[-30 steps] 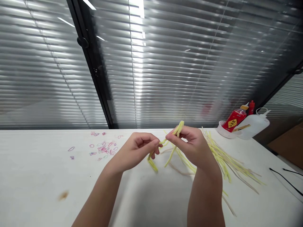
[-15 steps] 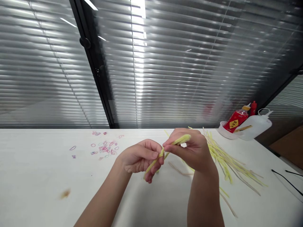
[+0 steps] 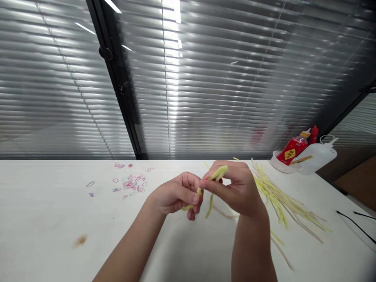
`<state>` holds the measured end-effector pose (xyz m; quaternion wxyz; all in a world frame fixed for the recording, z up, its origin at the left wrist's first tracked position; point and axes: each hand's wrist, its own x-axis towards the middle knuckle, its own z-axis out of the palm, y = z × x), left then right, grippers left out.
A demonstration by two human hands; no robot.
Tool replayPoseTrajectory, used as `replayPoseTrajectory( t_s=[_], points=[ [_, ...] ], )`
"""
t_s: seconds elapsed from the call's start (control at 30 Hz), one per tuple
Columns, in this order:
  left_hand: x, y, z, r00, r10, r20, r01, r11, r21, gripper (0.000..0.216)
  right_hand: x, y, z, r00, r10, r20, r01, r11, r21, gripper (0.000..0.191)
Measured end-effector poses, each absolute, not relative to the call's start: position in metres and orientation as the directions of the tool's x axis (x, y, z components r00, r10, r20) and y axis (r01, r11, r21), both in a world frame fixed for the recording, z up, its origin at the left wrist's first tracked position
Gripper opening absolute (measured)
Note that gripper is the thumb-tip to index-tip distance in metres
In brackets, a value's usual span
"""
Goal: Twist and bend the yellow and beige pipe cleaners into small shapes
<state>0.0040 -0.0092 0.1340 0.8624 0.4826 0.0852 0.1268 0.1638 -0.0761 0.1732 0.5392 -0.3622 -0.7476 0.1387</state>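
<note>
The yellow strip is held above the near middle of the white table, between the person's two hands. It is slender, pale yellow and soft-surfaced, with a fuzzy pile. Its upper portion is doubled into a thick, rounded fold that projects above the right fingertips and leans toward the right. Below the fold it narrows and bends down to the left fingertips. A short yellow end protrudes beneath the left thumb, and another yellow length hangs below the right hand; from where I stand, I cannot tell whether all of these belong to one piece.

Right hand: thumb and index finger pinched narrowly on the strip, just under the fold. Left hand: thumb pressed against the fingers, gripping the lower part of the strip. The fingertips of both hands nearly meet.

To the right of the right hand, a loose bundle of yellow and tan strips fans across the table. To the left of the left hand lie small, thin coloured loops, mostly pink and red. At the far right corner, a red bottle tilts in a shallow dish beside a translucent squeeze bottle.
</note>
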Motion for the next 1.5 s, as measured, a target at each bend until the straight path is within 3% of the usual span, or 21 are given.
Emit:
replayPoseTrajectory(
  t_s=[0.17,0.33,0.47,0.53,0.6,0.7,0.77,0.83,0.97,1.13,1.23,1.37,1.43,1.5],
  points=[
    [-0.002,-0.014,0.148,0.857,0.515,-0.02,-0.156,0.297,0.942,0.013,0.163,-0.08,0.175,-0.125,0.723,0.679,0.576,0.61,-0.544,0.027],
    [-0.007,-0.025,0.162,0.697,0.717,0.009,0.017,-0.029,0.999,0.013,0.159,-0.08,0.172,-0.073,0.713,0.698,0.78,0.477,-0.405,0.034],
    [-0.004,-0.034,0.163,0.475,0.853,0.217,0.274,-0.377,0.885,0.02,0.151,-0.075,0.168,-0.023,0.693,0.721,0.908,0.316,-0.274,0.038],
    [-0.002,-0.036,0.162,0.414,0.86,0.3,0.344,-0.453,0.822,0.022,0.147,-0.072,0.166,0.013,0.696,0.718,0.914,0.283,-0.291,0.037],
    [-0.004,-0.035,0.163,0.434,0.862,0.264,0.315,-0.419,0.851,0.02,0.147,-0.069,0.166,0.04,0.738,0.674,0.856,0.322,-0.403,0.035],
    [-0.011,-0.03,0.167,0.553,0.829,0.086,0.187,-0.224,0.957,0.017,0.154,-0.069,0.168,-0.019,0.823,0.568,0.645,0.444,-0.622,0.026],
    [-0.016,-0.027,0.17,0.636,0.771,-0.012,0.122,-0.086,0.989,0.015,0.16,-0.07,0.17,-0.096,0.837,0.539,0.506,0.508,-0.697,0.014],
    [-0.019,-0.023,0.17,0.712,0.7,-0.062,0.06,0.027,0.998,0.013,0.165,-0.07,0.172,-0.153,0.824,0.546,0.421,0.554,-0.718,0.005],
    [-0.017,-0.016,0.162,0.839,0.541,-0.054,-0.089,0.235,0.968,0.01,0.166,-0.069,0.172,-0.265,0.798,0.542,0.323,0.603,-0.729,0.007],
    [-0.016,-0.011,0.153,0.894,0.442,-0.064,-0.118,0.373,0.92,0.007,0.165,-0.069,0.171,-0.301,0.786,0.541,0.307,0.617,-0.725,0.006],
    [-0.016,-0.012,0.155,0.871,0.488,-0.06,-0.106,0.305,0.946,0.008,0.165,-0.071,0.172,-0.276,0.783,0.558,0.395,0.621,-0.677,0.01],
    [-0.012,-0.019,0.163,0.728,0.686,-0.005,-0.009,0.016,1.0,0.013,0.162,-0.073,0.172,-0.17,0.798,0.578,0.627,0.54,-0.561,0.021],
    [-0.009,-0.024,0.164,0.624,0.776,0.092,0.082,-0.181,0.98,0.016,0.159,-0.073,0.171,-0.103,0.8,0.591,0.737,0.46,-0.495,0.025],
    [-0.005,-0.029,0.161,0.522,0.811,0.263,0.211,-0.422,0.882,0.018,0.155,-0.07,0.168,-0.049,0.8,0.599,0.803,0.388,-0.452,0.029]
  ],
)
